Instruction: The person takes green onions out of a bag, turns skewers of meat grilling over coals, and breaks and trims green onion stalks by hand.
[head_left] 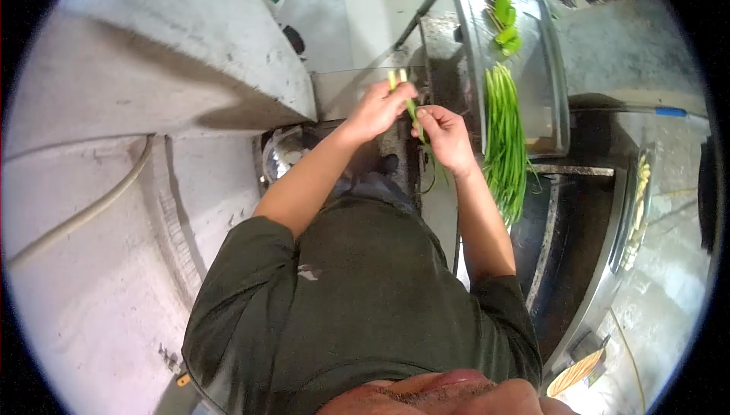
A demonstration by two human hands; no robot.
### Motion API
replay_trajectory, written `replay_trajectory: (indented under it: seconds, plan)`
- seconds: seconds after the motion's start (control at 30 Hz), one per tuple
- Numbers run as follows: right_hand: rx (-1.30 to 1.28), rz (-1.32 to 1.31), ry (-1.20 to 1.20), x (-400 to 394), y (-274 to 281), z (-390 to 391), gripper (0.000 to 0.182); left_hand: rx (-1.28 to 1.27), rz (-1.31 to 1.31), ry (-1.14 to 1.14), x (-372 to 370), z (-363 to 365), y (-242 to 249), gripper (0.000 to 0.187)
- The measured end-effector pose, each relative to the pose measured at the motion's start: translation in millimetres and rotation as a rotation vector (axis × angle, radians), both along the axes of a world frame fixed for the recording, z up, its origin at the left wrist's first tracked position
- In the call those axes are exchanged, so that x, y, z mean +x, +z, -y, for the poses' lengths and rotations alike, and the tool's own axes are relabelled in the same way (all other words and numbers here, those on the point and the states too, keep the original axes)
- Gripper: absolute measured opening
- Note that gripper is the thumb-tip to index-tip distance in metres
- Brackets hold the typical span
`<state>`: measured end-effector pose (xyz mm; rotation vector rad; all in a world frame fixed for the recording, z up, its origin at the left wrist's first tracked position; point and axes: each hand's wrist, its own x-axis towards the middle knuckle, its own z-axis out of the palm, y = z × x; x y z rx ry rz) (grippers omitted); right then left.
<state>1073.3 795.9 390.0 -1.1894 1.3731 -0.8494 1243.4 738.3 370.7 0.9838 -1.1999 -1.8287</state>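
Green stalks point(411, 109), a few, with pale ends: held in both hands, left of the tray point(547, 73), beside its near half and apart from it.

Left hand point(376, 111): fingers curled closed around the stalks, the pale ends standing out past them.

Right hand point(447, 137): between the left hand and the tray; thumb and fingertips pinched on the green part of the stalks. A thin green strand point(433, 174) hangs just below.

Tray, one, long, rimmed, shiny: holds a small cluster of leafy greens point(505, 23) in its far half.

Long green bunch point(505, 137), one: lying along the tray's left side, pale tips inside, green ends running out past its near edge.

Dark recess point(574, 244), with a light bar across its top: on the near side of the tray.

Narrow container point(634, 221), holding pale stalks point(643, 179): to the right and nearer than the tray.

Round shiny metal vessel point(284, 156): well to the left of the tray, beyond the left forearm.

Pale hose point(91, 212), one: far left of the tray, along a light surface.
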Motion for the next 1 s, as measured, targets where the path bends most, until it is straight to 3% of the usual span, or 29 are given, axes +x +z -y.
replay_trajectory:
  seconds: [0.07,0.13,0.27,0.33,0.4,0.47,0.57,0.67,0.77,0.9,1.0]
  plan:
    - [-0.171,-0.362,-0.071,-32.4,-20.3,2.4,0.024,-0.002,0.044,0.054,4.6,-2.3,-5.4,0.027]
    - [-0.086,-0.669,-0.223,-70.0,-3.7,13.0,0.026,-0.072,0.033,0.049,9.8,-2.0,-13.2,0.029]
    - [-0.173,-1.204,-0.390,-160.8,-27.2,41.0,0.028,0.138,-0.069,0.103,6.8,-4.0,-25.5,0.024]
    - [-0.050,-1.255,-0.387,-177.8,-28.7,56.6,0.027,0.125,-0.111,0.150,-3.3,-7.7,-28.3,0.024]
    - [-0.083,-1.281,-0.291,-170.6,-31.0,63.7,0.026,0.128,-0.100,0.141,-7.6,-10.0,-29.6,0.026]
    - [-0.073,-1.314,-0.208,-168.3,-36.8,68.6,0.024,-0.032,0.059,0.110,-12.4,-9.5,-51.8,0.025]
    - [-0.053,-1.372,-0.175,-172.5,-61.8,73.8,0.018,0.005,0.011,0.086,-17.3,-9.6,-54.9,0.022]
    - [-0.065,-1.363,-0.213,-171.9,-61.5,74.1,0.019,-0.052,0.036,0.073,-23.2,-8.8,-52.9,0.020]
    - [-0.175,-1.184,-0.268,-173.3,-52.6,65.9,0.023,-0.120,0.117,0.080,-30.4,-6.7,-42.8,0.019]
    - [-0.228,-0.795,-0.348,-180.8,-39.4,54.0,0.027,-0.273,0.209,0.057,-46.7,0.5,-42.4,0.021]
    - [-0.125,-0.223,-0.395,-179.8,-28.1,43.1,0.021,-0.259,0.222,-0.006,-68.5,10.8,-40.3,0.026]
